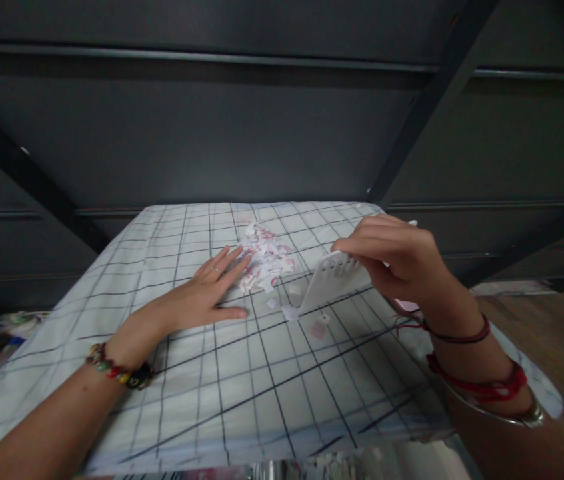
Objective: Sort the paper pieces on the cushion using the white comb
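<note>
A heap of small torn paper scraps (265,257), white with pink and red marks, lies near the middle of the checked cloth. My left hand (207,293) rests flat with fingers spread, its fingertips at the heap's left edge. In my right hand (397,253) is a white flat plastic board (335,283) with a row of slots along its upper edge, gripped from above. The board stands tilted on edge, its lower left corner near a few loose scraps (290,312). A pinkish scrap (319,329) lies in front of the board.
The white cloth with dark grid lines (242,380) covers the table. Dark grey panels (202,133) rise right behind it. A pink-edged object (406,305), mostly hidden, sits under my right wrist. Wooden floor (537,327) shows at right; blurred items (272,470) lie below the front edge.
</note>
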`<state>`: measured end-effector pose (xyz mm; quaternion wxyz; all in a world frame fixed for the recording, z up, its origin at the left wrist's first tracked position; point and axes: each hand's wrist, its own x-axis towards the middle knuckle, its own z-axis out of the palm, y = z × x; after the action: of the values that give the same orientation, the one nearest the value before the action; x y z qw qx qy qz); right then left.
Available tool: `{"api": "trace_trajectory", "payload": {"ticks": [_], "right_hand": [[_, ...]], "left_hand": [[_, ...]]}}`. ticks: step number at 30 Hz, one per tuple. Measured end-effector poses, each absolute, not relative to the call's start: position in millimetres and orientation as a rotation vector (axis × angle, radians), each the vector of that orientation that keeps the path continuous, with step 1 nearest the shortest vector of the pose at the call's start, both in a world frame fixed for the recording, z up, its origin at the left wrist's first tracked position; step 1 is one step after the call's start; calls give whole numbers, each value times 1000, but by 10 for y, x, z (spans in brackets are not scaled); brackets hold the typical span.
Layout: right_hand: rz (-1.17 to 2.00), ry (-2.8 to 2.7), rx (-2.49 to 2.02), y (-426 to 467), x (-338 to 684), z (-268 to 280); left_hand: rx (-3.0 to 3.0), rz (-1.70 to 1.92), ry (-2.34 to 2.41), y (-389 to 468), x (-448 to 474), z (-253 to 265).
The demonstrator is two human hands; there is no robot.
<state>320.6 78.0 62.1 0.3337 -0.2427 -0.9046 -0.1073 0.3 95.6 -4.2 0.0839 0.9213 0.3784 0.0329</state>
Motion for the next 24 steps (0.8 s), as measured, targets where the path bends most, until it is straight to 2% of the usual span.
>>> {"api": "trace_trajectory", "payload": {"ticks": [12,24], "right_hand": [[-124,-2361,-547,771,3191,634],[-357,-2335,-636,769,3163,599]], "left_hand": [[2742,71,1152,972,-4,-60],[2744,77,1145,977,-11,-61]]}}
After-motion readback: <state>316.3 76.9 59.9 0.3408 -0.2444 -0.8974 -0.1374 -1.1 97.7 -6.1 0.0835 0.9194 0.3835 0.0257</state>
